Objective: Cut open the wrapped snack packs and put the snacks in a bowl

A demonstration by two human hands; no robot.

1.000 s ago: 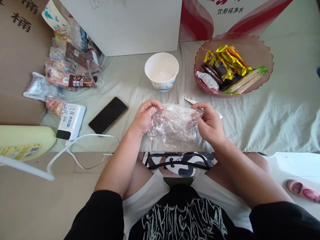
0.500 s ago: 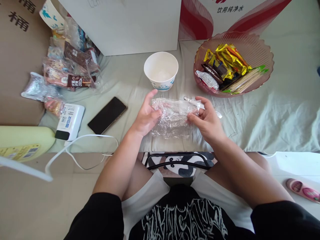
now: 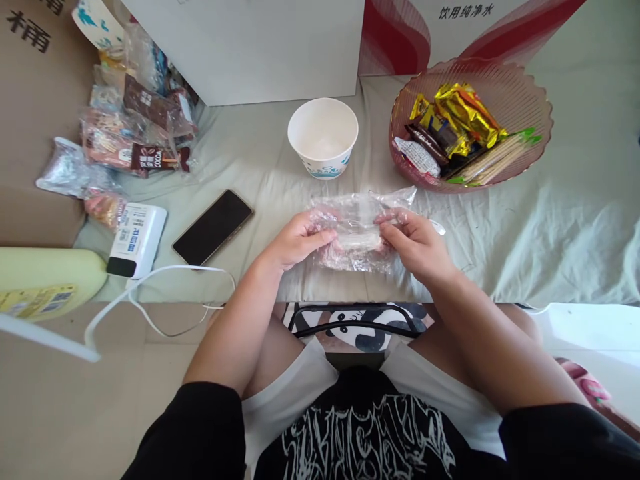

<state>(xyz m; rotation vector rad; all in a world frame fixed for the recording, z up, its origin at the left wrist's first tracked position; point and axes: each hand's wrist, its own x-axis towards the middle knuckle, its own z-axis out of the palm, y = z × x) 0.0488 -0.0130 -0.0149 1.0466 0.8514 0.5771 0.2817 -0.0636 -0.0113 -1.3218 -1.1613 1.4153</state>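
A crinkled clear plastic bag [image 3: 357, 243] is stretched between my two hands, low over the cloth-covered surface. My left hand [image 3: 303, 240] grips its left side, thumb on top and fingers behind or inside the film. On the right side, my right hand [image 3: 413, 243] pinches the film between thumb and fingers. I cannot tell whether the bag has anything in it. Just beyond stands a white paper bowl [image 3: 323, 140] with blue print, upright, its visible inside bare. A thin white item [image 3: 438, 227] lies partly hidden behind my right hand.
A pink scalloped bowl [image 3: 543, 157] of wrapped snacks and sticks stands at the right. Leftward lie a phone [image 3: 214, 229], a white charger [image 3: 137, 240] with a cable, packaged snacks [image 3: 150, 120] and a yellow-green bottle [image 3: 50, 283]. Boxes [image 3: 270, 47] line the back.
The left fingers have closed from a spread pose around the bag's side. The film has shifted, with a corner now sticking up at the upper right. My view has moved slightly.
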